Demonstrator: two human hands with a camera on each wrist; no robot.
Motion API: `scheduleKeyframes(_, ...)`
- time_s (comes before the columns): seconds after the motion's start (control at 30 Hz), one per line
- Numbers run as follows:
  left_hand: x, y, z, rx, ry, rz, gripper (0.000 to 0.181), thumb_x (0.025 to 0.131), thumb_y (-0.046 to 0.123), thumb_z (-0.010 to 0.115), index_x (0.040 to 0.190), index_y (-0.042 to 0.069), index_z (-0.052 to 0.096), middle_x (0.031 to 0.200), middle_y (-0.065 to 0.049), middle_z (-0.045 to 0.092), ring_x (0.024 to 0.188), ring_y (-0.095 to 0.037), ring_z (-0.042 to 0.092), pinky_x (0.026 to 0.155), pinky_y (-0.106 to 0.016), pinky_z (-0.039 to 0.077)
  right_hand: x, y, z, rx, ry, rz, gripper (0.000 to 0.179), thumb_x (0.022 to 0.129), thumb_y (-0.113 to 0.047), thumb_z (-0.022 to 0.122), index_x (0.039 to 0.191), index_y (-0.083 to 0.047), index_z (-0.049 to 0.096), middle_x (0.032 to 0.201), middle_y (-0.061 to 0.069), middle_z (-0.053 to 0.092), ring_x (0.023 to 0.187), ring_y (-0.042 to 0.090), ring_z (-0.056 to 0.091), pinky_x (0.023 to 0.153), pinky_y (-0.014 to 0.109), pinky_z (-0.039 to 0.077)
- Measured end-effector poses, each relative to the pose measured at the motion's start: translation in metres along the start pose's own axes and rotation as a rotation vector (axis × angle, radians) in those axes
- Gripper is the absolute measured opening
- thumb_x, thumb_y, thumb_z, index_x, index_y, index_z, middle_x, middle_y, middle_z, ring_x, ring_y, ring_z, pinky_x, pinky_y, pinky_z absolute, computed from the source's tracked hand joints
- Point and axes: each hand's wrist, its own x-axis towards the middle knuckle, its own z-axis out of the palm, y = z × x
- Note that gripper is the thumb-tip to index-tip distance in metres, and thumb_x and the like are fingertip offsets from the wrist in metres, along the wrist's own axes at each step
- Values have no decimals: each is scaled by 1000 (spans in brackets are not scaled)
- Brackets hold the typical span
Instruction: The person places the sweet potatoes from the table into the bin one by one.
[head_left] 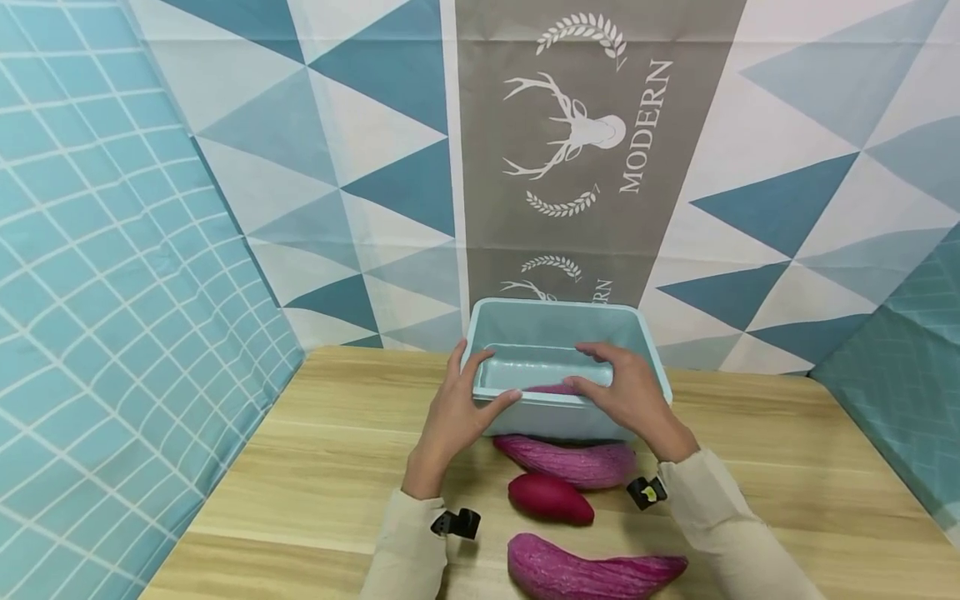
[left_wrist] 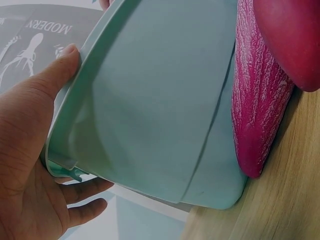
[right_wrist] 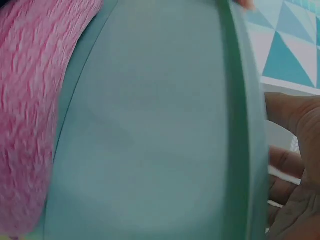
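A pale blue plastic box (head_left: 562,417) stands on the table with part of a purple thing (head_left: 550,389) showing inside, behind its front rim. My left hand (head_left: 459,408) is at the front left corner, thumb by the front rim and fingers spread along the left side. In the left wrist view, the thumb (left_wrist: 62,67) lies at the rim, with the other fingers beyond the end wall. Over the box's right part is my right hand (head_left: 633,390), thumb and forefinger apart above the inside. Its lower fingers are partly hidden behind the rim in the right wrist view.
A long purple eggplant (head_left: 573,462) lies along the box's front. Nearer are a smooth dark red, sweet-potato-like vegetable (head_left: 551,498) and another curved purple eggplant (head_left: 585,571), all on the wooden table (head_left: 337,450). A patterned cloth (head_left: 397,167) hangs right behind the box.
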Motion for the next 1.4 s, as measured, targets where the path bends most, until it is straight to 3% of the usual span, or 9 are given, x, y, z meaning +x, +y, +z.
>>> scheduleKeyframes(0.17,1,-1,0,-9,3,-1,75,87,63,68,149,30,45,171,-7,11,138,-43,50,100,-64,49,-12,-5,-1,2,-8,28,58,86,-38,80,134,-10,64,137,15,65,131,39,58,105,59,48)
scheduleKeyframes(0.6,4,-3,1,-3,-4,-9,77,87,61,70,152,29,41,171,-8,12,140,-42,49,101,-62,50,-52,-1,-5,92,34,35,57,86,-37,80,135,-15,63,136,12,66,130,36,59,105,58,48)
scheduleKeyframes(0.7,5,-3,0,-8,1,-8,79,87,60,70,153,28,39,171,-8,12,140,-42,48,102,-63,49,-58,-4,-6,126,73,14,52,84,-32,83,131,-18,66,131,8,69,126,31,63,103,52,50)
scheduleKeyframes(0.8,6,-3,0,-10,0,-7,80,87,60,70,153,29,37,171,-9,12,142,-42,46,104,-63,47,-62,-6,-8,118,93,-26,49,82,-29,85,127,-20,69,125,4,72,120,25,67,99,37,53)
scheduleKeyframes(0.97,7,-2,-1,-2,-5,-12,78,87,61,69,153,33,37,171,-9,12,142,-42,46,105,-64,46,-70,-2,-9,145,30,-62,40,83,-28,84,120,-22,72,118,-6,75,114,10,67,95,18,50)
scheduleKeyframes(1.03,8,-2,-1,0,-4,-13,78,87,62,69,153,32,38,171,-8,12,143,-43,44,106,-65,45,-72,1,-9,168,-5,-71,38,84,-28,83,120,-21,72,118,-8,74,114,7,66,95,19,51)
scheduleKeyframes(1.27,8,-1,0,-11,-12,-16,77,87,61,69,152,33,38,171,-7,10,145,-42,42,107,-65,44,-80,16,0,196,-84,-97,44,82,-26,85,123,-19,71,124,-6,72,120,10,64,97,40,55)
scheduleKeyframes(1.4,8,0,1,-10,-17,-7,77,87,62,69,152,33,38,171,-8,9,145,-41,42,107,-64,45,-83,24,4,192,-113,-105,46,80,-29,86,122,-22,71,122,-5,73,118,8,64,97,38,55)
